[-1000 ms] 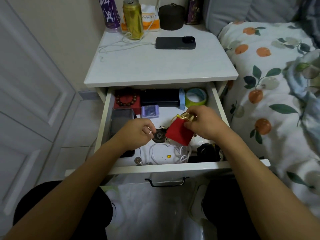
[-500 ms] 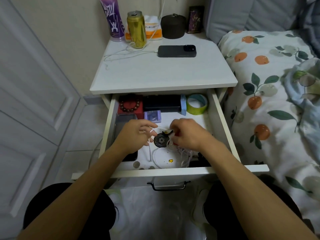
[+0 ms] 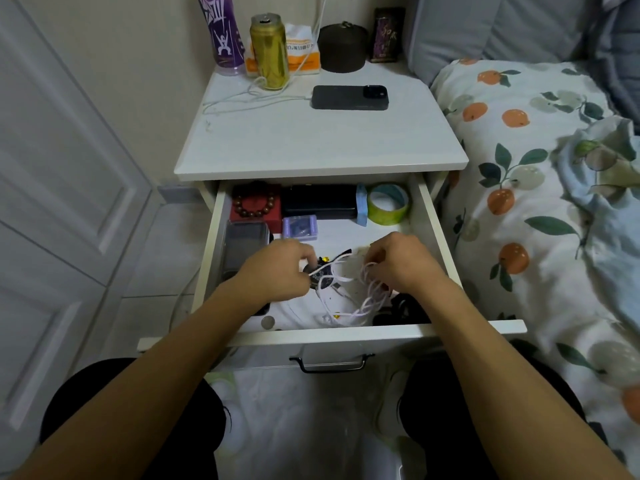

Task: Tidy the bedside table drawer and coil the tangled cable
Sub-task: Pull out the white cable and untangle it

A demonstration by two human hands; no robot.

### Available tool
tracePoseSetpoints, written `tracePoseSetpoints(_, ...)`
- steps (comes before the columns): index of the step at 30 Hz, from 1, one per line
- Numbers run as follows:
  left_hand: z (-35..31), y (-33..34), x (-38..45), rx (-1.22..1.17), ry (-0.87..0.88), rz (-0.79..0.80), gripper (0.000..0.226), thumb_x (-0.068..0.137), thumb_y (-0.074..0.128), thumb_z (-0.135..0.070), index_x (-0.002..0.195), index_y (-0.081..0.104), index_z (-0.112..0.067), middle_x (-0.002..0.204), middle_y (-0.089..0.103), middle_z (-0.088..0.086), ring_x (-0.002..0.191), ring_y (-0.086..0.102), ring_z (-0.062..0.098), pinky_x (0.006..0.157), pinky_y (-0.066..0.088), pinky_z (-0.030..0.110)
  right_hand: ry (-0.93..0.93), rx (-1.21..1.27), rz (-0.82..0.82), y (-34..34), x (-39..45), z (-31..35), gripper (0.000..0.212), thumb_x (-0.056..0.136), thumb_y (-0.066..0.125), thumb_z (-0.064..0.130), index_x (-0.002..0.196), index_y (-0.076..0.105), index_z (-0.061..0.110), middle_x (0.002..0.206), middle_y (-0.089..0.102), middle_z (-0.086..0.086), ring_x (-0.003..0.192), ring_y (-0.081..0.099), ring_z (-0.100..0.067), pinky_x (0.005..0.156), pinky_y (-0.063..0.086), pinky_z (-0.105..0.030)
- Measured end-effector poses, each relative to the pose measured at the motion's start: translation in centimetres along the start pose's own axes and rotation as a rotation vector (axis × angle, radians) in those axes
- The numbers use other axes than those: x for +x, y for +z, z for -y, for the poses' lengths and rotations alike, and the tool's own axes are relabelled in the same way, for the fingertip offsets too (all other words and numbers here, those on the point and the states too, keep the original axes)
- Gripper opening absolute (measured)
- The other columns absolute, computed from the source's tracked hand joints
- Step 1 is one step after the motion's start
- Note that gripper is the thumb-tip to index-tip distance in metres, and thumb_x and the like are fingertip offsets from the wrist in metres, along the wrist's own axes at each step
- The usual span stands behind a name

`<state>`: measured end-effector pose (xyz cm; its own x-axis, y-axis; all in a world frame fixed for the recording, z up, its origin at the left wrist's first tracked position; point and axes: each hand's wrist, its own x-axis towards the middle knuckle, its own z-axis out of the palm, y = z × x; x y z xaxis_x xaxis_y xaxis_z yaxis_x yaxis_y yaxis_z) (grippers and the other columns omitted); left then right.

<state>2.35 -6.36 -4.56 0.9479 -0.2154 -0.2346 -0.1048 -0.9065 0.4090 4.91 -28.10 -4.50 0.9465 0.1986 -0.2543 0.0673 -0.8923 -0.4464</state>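
- Since the frame half a second ago, the two hands have moved apart, and the white cable (image 3: 349, 289) is now lifted and stretched between them; before, both hands were close together over the small dark round object (image 3: 317, 275).
- The left hand (image 3: 277, 268) has its fingers curled and pinches one strand of the cable near the dark round object.
- The right hand (image 3: 398, 261) has curled fingers with several loops of the cable hanging from them, down to the drawer bottom.
- The cable is in the front middle part of the open drawer (image 3: 346, 336), still tangled.
- At the back of the drawer are a red box with a bead bracelet (image 3: 254, 204), a black box (image 3: 318, 201), a roll of green tape (image 3: 388, 203) and a small purple case (image 3: 299, 227).
- A dark flat device (image 3: 246, 244) lies by the left wall, and a coin (image 3: 267, 321) near the front.
- On the tabletop (image 3: 322, 143) are a black phone (image 3: 349, 97) with its own white cord, a gold can (image 3: 269, 50), a purple bottle (image 3: 221, 32) and a dark round container (image 3: 342, 46).
- The bed (image 3: 519, 168) with the orange-print cover is on the right.
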Motion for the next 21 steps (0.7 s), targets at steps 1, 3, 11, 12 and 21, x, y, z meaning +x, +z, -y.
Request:
tracePoseSetpoints(1,-0.5,0.2,0.4,0.005,0.044,-0.012,0.033,0.081,0.065,-0.019,0.113,0.065,-0.027,0.119,0.059,0.000,0.102,0.058,0.020,0.087,0.051,0.038,-0.005,0.068,-0.026,-0.3,-0.2,-0.2,0.018,0.082,0.065,0.011,0.087,0.077,0.023,0.084,0.071,0.004,0.072,0.065,-0.012,0.061,0.051,-0.019)
tracePoseSetpoints(3,-1.7,0.4,1.3,-0.087,0.134,0.031,0.050,0.082,0.071,-0.029,0.130,0.054,-0.028,0.130,0.055,-0.001,0.112,0.056,0.018,0.095,0.047,0.034,-0.021,0.181,-0.083,-0.9,-0.5,-0.5,0.015,0.083,0.068,0.013,0.085,0.078,0.024,0.081,0.070,0.009,0.066,0.061,-0.003,0.054,0.042,-0.010)
tracePoseSetpoints(11,-3.7,0.1,2.1,-0.727,0.166,-0.058,0.016,0.091,0.065,-0.015,0.103,0.067,-0.005,0.087,0.067,-0.005,0.078,0.064,0.002,0.072,0.047,0.015,-0.043,0.716,-0.283,-2.5,-1.2,-0.5,0.005,0.086,0.071,0.012,0.082,0.074,0.012,0.081,0.072,-0.004,0.067,0.068,-0.013,0.060,0.052,-0.019)
tracePoseSetpoints(12,-3.7,-0.2,1.7,-0.758,0.133,-0.077,0.011,0.092,0.062,-0.015,0.100,0.067,-0.009,0.087,0.068,-0.004,0.079,0.065,0.002,0.071,0.049,0.016,-0.065,0.773,-0.278,-2.7,-1.2,-0.3,0.004,0.086,0.071,0.010,0.085,0.074,0.007,0.080,0.072,-0.011,0.066,0.068,-0.017,0.058,0.054,-0.022)
tracePoseSetpoints(21,-5.5,-4.1,-1.1,-0.724,-0.005,-0.213,0.021,0.097,0.041,-0.011,0.094,0.061,-0.011,0.097,0.064,0.015,0.057,0.057,0.016,0.047,0.048,0.029,-0.129,0.966,-0.166,-2.9,-2.9,1.9,0.013,0.095,0.061,0.015,0.092,0.066,0.004,0.078,0.068,-0.004,0.065,0.061,-0.013,0.060,0.052,-0.026)
